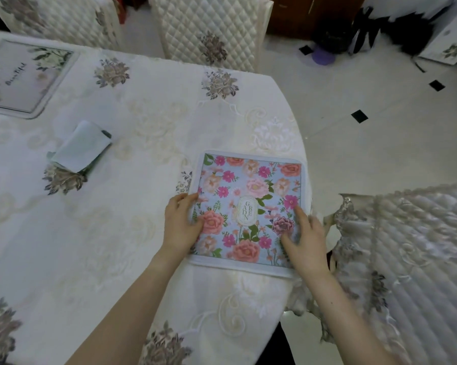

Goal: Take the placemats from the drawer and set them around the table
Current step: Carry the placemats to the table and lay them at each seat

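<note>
A blue placemat (251,191) with pink and orange flowers lies flat near the table's right edge. My left hand (181,225) grips its left border, thumb on top. My right hand (305,243) rests flat on its right side, fingers spread on the print. A second placemat (24,75), pale with white flowers and script lettering, lies at the table's far left. A folded pale green bundle (81,146), perhaps more mats, sits between them on the white embroidered tablecloth (132,206).
Two quilted cream chairs (209,30) stand at the table's far side. Another quilted chair (406,259) is close on the right, beside the flowered mat. Beyond it is tiled floor (367,143) with dark bags and a white box at the back right.
</note>
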{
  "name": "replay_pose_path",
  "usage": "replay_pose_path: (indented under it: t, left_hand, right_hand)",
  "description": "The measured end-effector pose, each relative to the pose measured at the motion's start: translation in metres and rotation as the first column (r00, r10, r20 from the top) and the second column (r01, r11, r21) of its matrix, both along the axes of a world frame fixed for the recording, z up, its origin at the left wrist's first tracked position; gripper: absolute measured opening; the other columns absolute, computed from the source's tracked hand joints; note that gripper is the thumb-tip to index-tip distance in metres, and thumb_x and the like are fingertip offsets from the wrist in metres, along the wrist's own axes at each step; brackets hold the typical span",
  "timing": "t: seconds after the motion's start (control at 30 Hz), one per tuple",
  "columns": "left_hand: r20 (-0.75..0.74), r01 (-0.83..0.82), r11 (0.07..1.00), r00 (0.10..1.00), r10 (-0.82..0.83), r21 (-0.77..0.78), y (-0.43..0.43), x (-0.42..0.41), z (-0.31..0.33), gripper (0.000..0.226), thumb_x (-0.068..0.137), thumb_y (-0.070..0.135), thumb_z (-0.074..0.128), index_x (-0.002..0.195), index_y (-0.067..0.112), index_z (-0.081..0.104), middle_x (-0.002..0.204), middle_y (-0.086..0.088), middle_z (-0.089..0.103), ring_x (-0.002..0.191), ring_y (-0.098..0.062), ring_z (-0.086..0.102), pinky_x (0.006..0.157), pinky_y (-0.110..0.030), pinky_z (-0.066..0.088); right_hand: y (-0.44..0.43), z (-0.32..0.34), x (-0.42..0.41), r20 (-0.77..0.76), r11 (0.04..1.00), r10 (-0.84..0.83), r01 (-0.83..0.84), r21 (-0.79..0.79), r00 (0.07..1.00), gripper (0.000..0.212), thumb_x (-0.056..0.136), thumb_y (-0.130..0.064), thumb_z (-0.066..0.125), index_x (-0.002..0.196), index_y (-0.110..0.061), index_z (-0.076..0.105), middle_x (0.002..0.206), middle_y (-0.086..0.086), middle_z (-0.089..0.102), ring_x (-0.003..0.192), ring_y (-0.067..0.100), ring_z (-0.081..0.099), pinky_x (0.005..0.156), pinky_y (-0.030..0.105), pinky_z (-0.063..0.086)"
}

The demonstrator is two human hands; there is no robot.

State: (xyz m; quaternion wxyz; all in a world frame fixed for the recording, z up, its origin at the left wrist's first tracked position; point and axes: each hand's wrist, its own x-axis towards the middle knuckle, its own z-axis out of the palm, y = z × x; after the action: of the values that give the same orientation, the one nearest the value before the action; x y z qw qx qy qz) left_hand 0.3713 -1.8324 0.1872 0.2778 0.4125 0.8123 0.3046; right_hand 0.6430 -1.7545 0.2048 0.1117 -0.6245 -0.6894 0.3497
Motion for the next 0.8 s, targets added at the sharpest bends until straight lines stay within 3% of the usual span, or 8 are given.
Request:
replay_pose_path:
  t: [0.07, 0.13, 0.23, 0.3, 0.43, 0.53, 0.63, 0.8]
  left_hand:
    - [-0.153, 0.097, 0.995, 0.983, -0.102, -0.035, -0.003, 0.0, -0.011, 0.049, 0.088, 0.015, 0.065, 0.136, 0.014, 0.054, 0.146, -0.013, 0.039, 0.133, -0.028, 0.033, 0.109, -0.03, 0.025]
    - [-0.348, 0.2, 0.976, 0.912, -0.216, -0.082, -0.008, -0.001, -0.024, 0.047, 0.096, 0.027, 0.05, 0.141, 0.016, 0.049, 0.151, -0.009, 0.04, 0.137, -0.029, 0.034, 0.111, -0.041, 0.031]
    - [-0.474, 0.261, 0.952, 0.825, -0.307, -0.162, -0.015, 0.0, -0.031, 0.052, 0.1, 0.037, 0.031, 0.148, 0.02, 0.038, 0.154, -0.003, 0.036, 0.142, -0.026, 0.032, 0.115, -0.047, 0.028]
    - [-0.509, 0.253, 0.951, 0.804, -0.308, -0.176, -0.015, 0.0, -0.028, 0.053, 0.1, 0.038, 0.029, 0.149, 0.021, 0.036, 0.156, -0.001, 0.034, 0.144, -0.025, 0.028, 0.118, -0.048, 0.019]
    - [-0.525, 0.324, 0.938, 0.781, -0.338, -0.122, 0.02, 0.003, -0.009, 0.057, 0.099, 0.036, 0.037, 0.152, 0.017, 0.029, 0.158, -0.001, 0.027, 0.149, -0.022, 0.016, 0.121, -0.046, 0.008]
    - [-0.513, 0.389, 0.917, 0.772, -0.375, -0.086, 0.075, 0.011, -0.004, 0.058, 0.099, 0.035, 0.03, 0.153, 0.014, 0.025, 0.159, -0.002, 0.024, 0.149, -0.021, 0.015, 0.121, -0.043, 0.005]
    - [-0.499, 0.454, 0.883, 0.741, -0.449, -0.12, 0.118, 0.014, -0.015, 0.057, 0.1, 0.036, 0.022, 0.152, 0.012, 0.026, 0.159, -0.005, 0.026, 0.148, -0.023, 0.019, 0.121, -0.041, 0.007]
    - [-0.529, 0.472, 0.872, 0.71, -0.465, -0.133, 0.131, 0.008, -0.045, 0.056, 0.101, 0.035, 0.019, 0.152, 0.011, 0.028, 0.159, -0.004, 0.026, 0.148, -0.019, 0.018, 0.122, -0.04, 0.011]
  right_hand:
    - [-0.005, -0.013, -0.001, 0.286, 0.983, 0.096, -0.136, 0.124, 0.953, 0.064, 0.094, -0.037, 0.05, 0.151, -0.018, 0.03, 0.153, 0.016, 0.025, 0.141, 0.029, 0.017, 0.118, 0.042, 0.018]
    - [-0.011, -0.029, -0.004, 0.382, 0.953, 0.14, -0.229, 0.198, 0.914, 0.063, 0.097, -0.038, 0.031, 0.152, -0.008, 0.027, 0.158, 0.019, 0.022, 0.146, 0.031, 0.015, 0.121, 0.039, 0.006]
    - [-0.015, -0.042, -0.008, 0.391, 0.942, 0.142, -0.245, 0.227, 0.909, 0.061, 0.098, -0.033, 0.023, 0.15, -0.001, 0.028, 0.156, 0.018, 0.03, 0.146, 0.028, 0.022, 0.122, 0.036, 0.003]
    - [-0.013, -0.039, -0.01, 0.392, 0.944, 0.12, -0.228, 0.24, 0.912, 0.06, 0.098, -0.034, 0.024, 0.15, -0.003, 0.03, 0.156, 0.016, 0.032, 0.146, 0.028, 0.023, 0.122, 0.037, 0.002]
    - [0.009, -0.019, -0.042, 0.271, 0.921, 0.148, -0.232, 0.313, 0.951, 0.057, 0.1, -0.032, 0.026, 0.151, -0.008, 0.029, 0.158, 0.009, 0.028, 0.148, 0.023, 0.019, 0.122, 0.034, -0.001]
    - [0.044, -0.016, -0.092, 0.169, 0.917, 0.197, -0.243, 0.317, 0.966, 0.055, 0.101, -0.029, 0.026, 0.153, -0.009, 0.024, 0.16, 0.006, 0.024, 0.149, 0.021, 0.016, 0.123, 0.04, 0.008]
    - [0.077, -0.028, -0.131, 0.116, 0.921, 0.239, -0.263, 0.287, 0.964, 0.054, 0.103, -0.025, 0.028, 0.155, -0.012, 0.017, 0.161, 0.004, 0.022, 0.15, 0.02, 0.014, 0.123, 0.04, 0.008]
    - [0.096, -0.057, -0.142, 0.323, 0.883, 0.253, -0.354, 0.308, 0.912, 0.057, 0.101, -0.033, 0.014, 0.154, -0.014, 0.023, 0.16, 0.004, 0.024, 0.149, 0.021, 0.015, 0.122, 0.042, 0.008]
